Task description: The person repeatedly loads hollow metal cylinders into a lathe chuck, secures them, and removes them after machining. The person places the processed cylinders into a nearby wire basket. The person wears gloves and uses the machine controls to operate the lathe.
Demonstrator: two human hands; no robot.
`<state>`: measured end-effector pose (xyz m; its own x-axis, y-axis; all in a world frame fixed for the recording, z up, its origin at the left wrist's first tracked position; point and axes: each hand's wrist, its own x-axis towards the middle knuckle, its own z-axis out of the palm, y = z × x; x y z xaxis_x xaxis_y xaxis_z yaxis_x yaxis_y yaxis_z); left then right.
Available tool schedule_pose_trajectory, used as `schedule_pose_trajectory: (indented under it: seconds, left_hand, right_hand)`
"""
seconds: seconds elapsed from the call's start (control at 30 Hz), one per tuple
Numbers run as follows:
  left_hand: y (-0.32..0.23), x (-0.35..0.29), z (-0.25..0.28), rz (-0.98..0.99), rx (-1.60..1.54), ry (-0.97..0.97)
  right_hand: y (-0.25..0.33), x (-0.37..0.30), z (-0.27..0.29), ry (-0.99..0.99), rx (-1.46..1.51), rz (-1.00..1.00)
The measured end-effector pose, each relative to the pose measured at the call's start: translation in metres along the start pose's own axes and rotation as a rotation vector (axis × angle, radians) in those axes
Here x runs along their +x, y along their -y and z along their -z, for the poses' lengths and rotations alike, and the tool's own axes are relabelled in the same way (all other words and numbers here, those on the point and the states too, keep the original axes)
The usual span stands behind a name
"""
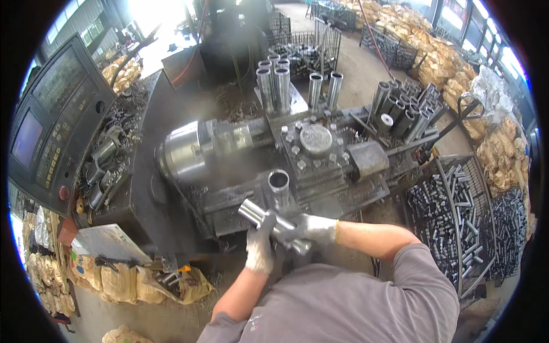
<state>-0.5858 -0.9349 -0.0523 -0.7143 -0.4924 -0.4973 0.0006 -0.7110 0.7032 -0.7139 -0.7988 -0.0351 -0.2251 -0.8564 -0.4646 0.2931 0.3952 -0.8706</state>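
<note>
Across my front, low over the near side of a lathe, lies a shiny metal tube (250, 211), tilted with its upper end to the left. My left hand (261, 244), in a grey-and-white work glove, is closed round its middle. My right hand (313, 227), gloved the same way, grips it farther right, toward the lower end; some of its fingers are blurred. Just beyond the held tube, another metal tube (278, 191) stands upright with its open end up. The lathe chuck (184, 151) is to the left, and a bolted tool post (315, 139) sits farther back.
Several upright tubes (281, 88) stand behind the lathe, with a dense group (403, 111) at right. A control panel (54, 117) rises at left beside metal shavings (111, 154). A wire bin (457, 228) of short metal parts is at right; sacks (123, 283) lie lower left.
</note>
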Motion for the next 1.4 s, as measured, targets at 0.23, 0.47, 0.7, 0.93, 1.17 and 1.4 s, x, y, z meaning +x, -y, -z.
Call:
schedule_pose_trajectory:
  seconds: [0.23, 0.47, 0.7, 0.93, 1.17, 1.4]
  left_hand:
    - [0.050, 0.032, 0.053, -0.001, -0.281, 0.008]
    - [0.031, 0.021, 0.084, 0.059, -0.181, -0.034]
    - [-0.005, 0.065, -0.016, -1.050, 1.260, -0.091]
    - [-0.019, 0.139, 0.022, -1.257, 1.200, -0.159]
    - [-0.068, 0.075, 0.069, -0.387, -0.286, 0.154]
    - [-0.041, 0.042, 0.082, -0.366, -0.268, 0.070]
  right_hand:
    - [-0.109, 0.038, 0.025, 0.052, -0.316, 0.015]
    - [-0.036, -0.004, 0.015, -0.216, -0.619, 0.292]
    - [-0.052, -0.039, 0.100, -0.657, -0.605, 0.334]
    - [-0.059, -0.054, 0.047, -0.294, -1.183, 0.186]
    - [-0.110, 0.084, -0.007, -0.633, -1.519, 0.409]
    - [0.043, 0.024, -0.009, -0.301, -0.525, 0.274]
